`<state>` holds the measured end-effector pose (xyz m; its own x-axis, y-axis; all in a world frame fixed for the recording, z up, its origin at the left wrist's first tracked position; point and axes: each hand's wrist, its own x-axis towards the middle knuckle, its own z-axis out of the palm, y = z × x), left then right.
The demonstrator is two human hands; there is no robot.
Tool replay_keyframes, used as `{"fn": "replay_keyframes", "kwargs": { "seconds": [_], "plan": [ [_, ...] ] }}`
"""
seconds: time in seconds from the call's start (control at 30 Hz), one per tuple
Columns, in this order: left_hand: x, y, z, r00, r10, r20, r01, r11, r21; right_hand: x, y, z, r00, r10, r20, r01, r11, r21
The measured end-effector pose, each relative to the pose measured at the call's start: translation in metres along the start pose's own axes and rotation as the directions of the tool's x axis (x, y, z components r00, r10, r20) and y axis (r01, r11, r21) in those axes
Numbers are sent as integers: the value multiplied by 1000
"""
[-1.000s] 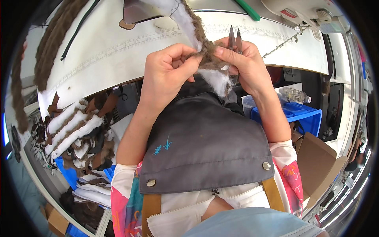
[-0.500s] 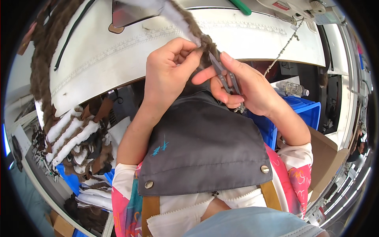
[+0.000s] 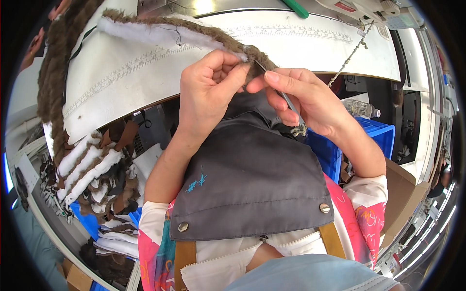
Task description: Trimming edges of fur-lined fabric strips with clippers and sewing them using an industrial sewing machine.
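A brown fur strip with white backing [image 3: 160,33] lies across the white work table, its near end hanging at the table edge. My left hand [image 3: 206,89] pinches that near end between thumb and fingertips. In my right hand [image 3: 310,99] is a pair of metal thread snips [image 3: 291,105], gripped between thumb and fingers and seen edge-on. The tips of the snips reach the fur right beside my left fingertips. What they touch there is too small to make out. A knotted cord hangs from the handle end of the snips.
The white table [image 3: 107,104] has a printed ruler scale. A sewing machine [image 3: 374,12] stands at the far right, a green-handled tool [image 3: 295,7] at the back. A blue crate [image 3: 378,138] and clear bottle [image 3: 361,108] are at right. Fur pieces [image 3: 92,167] pile at left; another person's hand [image 3: 33,48] shows far left.
The far part of the fur strip has dropped from a raised, blurred position onto the table. My right hand has turned, bringing the snips from flat view to edge-on, tips against the fur.
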<state>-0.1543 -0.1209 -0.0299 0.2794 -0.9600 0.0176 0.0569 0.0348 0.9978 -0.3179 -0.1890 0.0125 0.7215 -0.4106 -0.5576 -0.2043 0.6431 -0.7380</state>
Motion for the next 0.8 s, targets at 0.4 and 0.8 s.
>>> {"fn": "replay_keyframes", "kwargs": {
  "seconds": [0.4, 0.8],
  "plan": [
    [0, 3, -12, 999, 5, 52, -9, 997, 81, 6, -12, -1, 998, 42, 47, -38, 996, -74],
    [-3, 0, -20, 1000, 29, 12, -30, 994, 101, 3, -28, 10, 843, -536, -35, 298, 521, -800]
  ]
}}
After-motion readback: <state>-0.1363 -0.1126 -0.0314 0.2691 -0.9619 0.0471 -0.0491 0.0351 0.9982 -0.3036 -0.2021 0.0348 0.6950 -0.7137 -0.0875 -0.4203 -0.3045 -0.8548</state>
